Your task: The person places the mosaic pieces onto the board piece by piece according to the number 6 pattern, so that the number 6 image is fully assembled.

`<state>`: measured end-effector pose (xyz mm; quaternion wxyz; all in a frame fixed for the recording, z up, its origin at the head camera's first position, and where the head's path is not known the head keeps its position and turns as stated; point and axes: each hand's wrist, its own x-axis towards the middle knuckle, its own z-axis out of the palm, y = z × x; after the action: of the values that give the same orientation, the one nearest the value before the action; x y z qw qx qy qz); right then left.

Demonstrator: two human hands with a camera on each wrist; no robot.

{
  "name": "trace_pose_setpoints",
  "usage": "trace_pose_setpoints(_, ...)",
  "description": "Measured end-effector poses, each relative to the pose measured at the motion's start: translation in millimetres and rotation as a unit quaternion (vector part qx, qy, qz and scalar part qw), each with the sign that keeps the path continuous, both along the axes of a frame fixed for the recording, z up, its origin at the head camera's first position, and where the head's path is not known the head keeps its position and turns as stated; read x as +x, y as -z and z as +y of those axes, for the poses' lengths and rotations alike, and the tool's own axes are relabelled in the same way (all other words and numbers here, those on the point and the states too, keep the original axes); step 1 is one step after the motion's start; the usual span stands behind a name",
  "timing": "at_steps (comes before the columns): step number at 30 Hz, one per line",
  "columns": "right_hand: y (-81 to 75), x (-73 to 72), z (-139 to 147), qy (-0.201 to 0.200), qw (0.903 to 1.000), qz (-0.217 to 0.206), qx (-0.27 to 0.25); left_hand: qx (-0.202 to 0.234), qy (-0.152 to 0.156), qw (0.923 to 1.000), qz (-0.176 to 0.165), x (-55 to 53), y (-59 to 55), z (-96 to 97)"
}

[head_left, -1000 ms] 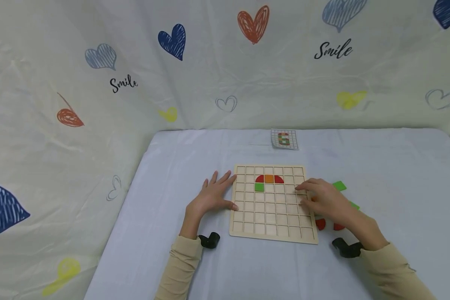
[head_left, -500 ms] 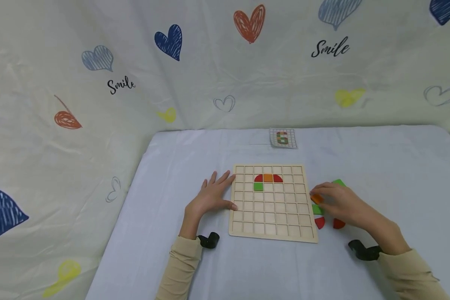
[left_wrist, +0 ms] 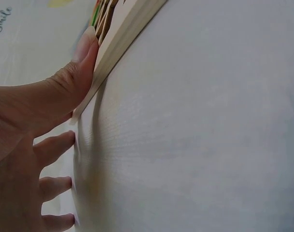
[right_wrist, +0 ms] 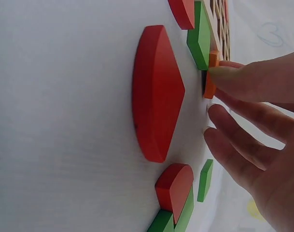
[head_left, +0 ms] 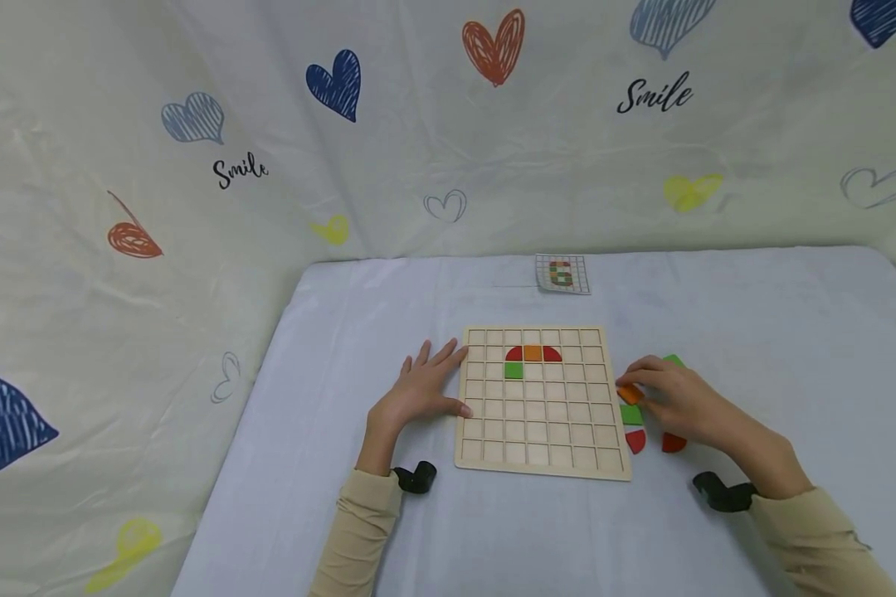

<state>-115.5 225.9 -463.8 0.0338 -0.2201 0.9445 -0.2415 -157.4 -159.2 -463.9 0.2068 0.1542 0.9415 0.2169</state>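
A pale wooden grid board (head_left: 538,452) lies on the white-covered table. In its upper cells sit an orange square (head_left: 533,353) between two red quarter-round pieces, with a green square (head_left: 513,371) below the left one. My left hand (head_left: 416,396) lies at the board's left edge, fingers spread, thumb on the rim. Just off the right edge, my right hand (head_left: 679,402) pinches an orange block (right_wrist: 210,87) between thumb and forefinger, tilted beside a green block (right_wrist: 200,38). Its other fingers are free of any block.
Loose red quarter-round blocks (right_wrist: 159,96) and green blocks (right_wrist: 205,181) lie on the table around and under my right hand. A small card (head_left: 563,274) printed with a coloured grid pattern lies at the table's back edge. A heart-printed cloth (head_left: 381,166) hangs behind.
My right hand has moved from over the board's right side to the loose blocks and now pinches an orange one, slightly tilted. The left hand has stayed at the board's edge.
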Motion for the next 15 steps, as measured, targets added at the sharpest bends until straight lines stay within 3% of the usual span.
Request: trace_pose_setpoints(15,4.2,-4.2,-2.6,0.020,0.9997,-0.009,-0.004,-0.003,0.001,1.0000,-0.002,0.5,-2.2,0.5)
